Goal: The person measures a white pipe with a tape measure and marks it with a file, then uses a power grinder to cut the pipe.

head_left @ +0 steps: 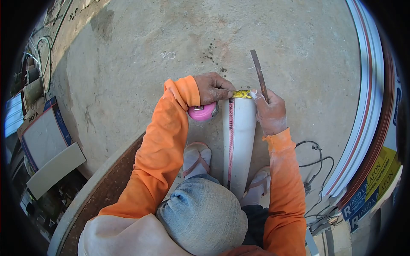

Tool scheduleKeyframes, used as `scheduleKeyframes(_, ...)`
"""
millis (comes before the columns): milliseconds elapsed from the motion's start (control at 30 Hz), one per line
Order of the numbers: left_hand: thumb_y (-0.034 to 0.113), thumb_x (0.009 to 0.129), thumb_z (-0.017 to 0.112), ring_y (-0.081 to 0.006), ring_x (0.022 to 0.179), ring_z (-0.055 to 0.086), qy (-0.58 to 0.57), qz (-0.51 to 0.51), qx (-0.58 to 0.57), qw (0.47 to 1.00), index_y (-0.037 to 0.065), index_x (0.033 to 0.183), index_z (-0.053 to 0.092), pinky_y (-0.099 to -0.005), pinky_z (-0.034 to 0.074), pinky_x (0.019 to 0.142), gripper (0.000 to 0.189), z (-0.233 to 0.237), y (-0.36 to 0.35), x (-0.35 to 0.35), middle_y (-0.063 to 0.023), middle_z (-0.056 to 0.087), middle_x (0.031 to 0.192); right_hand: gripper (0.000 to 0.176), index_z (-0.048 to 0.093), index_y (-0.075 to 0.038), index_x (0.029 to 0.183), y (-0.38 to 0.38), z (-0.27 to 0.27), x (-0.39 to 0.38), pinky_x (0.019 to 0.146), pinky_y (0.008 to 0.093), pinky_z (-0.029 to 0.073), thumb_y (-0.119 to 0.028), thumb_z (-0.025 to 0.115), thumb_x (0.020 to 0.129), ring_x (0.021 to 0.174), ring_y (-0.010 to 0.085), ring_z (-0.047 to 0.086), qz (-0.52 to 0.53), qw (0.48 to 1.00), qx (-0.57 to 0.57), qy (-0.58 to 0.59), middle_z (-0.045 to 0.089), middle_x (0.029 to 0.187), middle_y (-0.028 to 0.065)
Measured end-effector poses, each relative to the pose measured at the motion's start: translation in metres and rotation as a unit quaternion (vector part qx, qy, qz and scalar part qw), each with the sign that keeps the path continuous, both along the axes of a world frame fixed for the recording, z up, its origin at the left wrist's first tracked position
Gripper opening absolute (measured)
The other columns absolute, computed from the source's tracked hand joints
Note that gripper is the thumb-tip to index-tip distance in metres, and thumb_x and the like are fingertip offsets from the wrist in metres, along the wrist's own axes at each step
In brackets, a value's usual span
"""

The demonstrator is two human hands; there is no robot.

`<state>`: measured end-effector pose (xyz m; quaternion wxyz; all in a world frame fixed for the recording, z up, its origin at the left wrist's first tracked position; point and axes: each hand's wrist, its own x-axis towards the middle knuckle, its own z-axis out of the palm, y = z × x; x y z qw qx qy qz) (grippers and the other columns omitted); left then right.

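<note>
A white pipe (pixel 241 132) with a red printed line stands upright between two sandalled feet. Across its top end lies the yellow blade (pixel 242 94) of a pink tape measure (pixel 202 113). My left hand (pixel 214 88) pinches the blade at the pipe's left edge, with the pink case beneath the palm. At the right edge, my right hand (pixel 270 111) has its thumb against the blade's other end. A thin dark strip (pixel 259 70) sticks up from that hand's closed fingers.
A grey cloth-covered round shape (pixel 205 213) fills the lower middle. Black cables (pixel 320 162) lie on the concrete floor (pixel 299 38) at right, near long white panels (pixel 365 98). A brown-sided ledge (pixel 106 183) runs at lower left; a framed board (pixel 45 134) leans beyond it.
</note>
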<state>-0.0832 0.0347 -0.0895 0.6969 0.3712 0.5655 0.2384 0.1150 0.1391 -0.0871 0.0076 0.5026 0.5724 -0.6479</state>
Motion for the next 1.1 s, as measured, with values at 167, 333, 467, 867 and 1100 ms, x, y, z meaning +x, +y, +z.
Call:
scheduleKeyframes(167,0.016,0.093,0.052,-0.0097,0.088,0.056,-0.029,0.008,0.009,0.999,0.002,0.112,0.063,-0.0264,0.044,0.085,0.026,-0.007,-0.0028,-0.0005,-0.004,0.067,0.097,0.032,0.064,0.004,0.081,0.0002,-0.0024,0.0004,0.051,0.0268,0.037,-0.028,0.062,0.087,0.058,0.0066,0.042,0.004,1.0,0.0,0.022,0.05,0.06,-0.0003)
scheduleKeyframes(333,0.017,0.094,0.052,-0.0076,0.082,0.053,-0.009,-0.008,-0.002,1.0,0.001,0.109,0.063,-0.0253,0.044,0.08,0.025,-0.0071,0.0012,0.0,0.0003,0.065,0.088,0.034,0.064,0.004,0.083,0.0005,-0.0011,-0.0008,0.052,0.027,0.039,-0.03,0.062,0.087,0.059,0.007,0.043,0.009,1.0,0.011,-0.01,0.051,0.061,0.0004)
scheduleKeyframes(467,0.017,0.094,0.051,-0.0067,0.079,0.051,-0.018,-0.002,0.003,1.0,0.002,0.108,0.063,-0.0247,0.044,0.077,0.024,-0.0057,0.0008,-0.0002,0.0021,0.063,0.086,0.035,0.063,0.004,0.082,-0.0022,0.0006,-0.0012,0.052,0.0275,0.038,-0.03,0.061,0.088,0.059,0.007,0.042,-0.008,1.0,0.005,-0.004,0.051,0.06,0.001)
scheduleKeyframes(867,0.017,0.094,0.05,-0.0061,0.076,0.049,-0.003,-0.011,0.0,1.0,0.002,0.106,0.064,-0.0242,0.043,0.073,0.023,-0.0044,0.001,-0.0007,0.0026,0.062,0.082,0.037,0.064,0.004,0.082,-0.0024,-0.0004,0.0001,0.052,0.0286,0.039,-0.032,0.062,0.088,0.059,0.0082,0.045,0.0,1.0,0.024,-0.004,0.052,0.059,0.0028)
scheduleKeyframes(1100,0.015,0.093,0.05,-0.0066,0.076,0.05,0.008,-0.011,0.007,1.0,0.002,0.105,0.064,-0.0243,0.043,0.074,0.023,-0.0052,-0.0004,0.0002,0.002,0.062,0.082,0.037,0.064,0.004,0.084,-0.0033,-0.0029,0.0022,0.054,0.0286,0.04,-0.033,0.061,0.088,0.06,0.0084,0.045,0.012,0.999,0.04,0.001,0.053,0.061,0.0032)
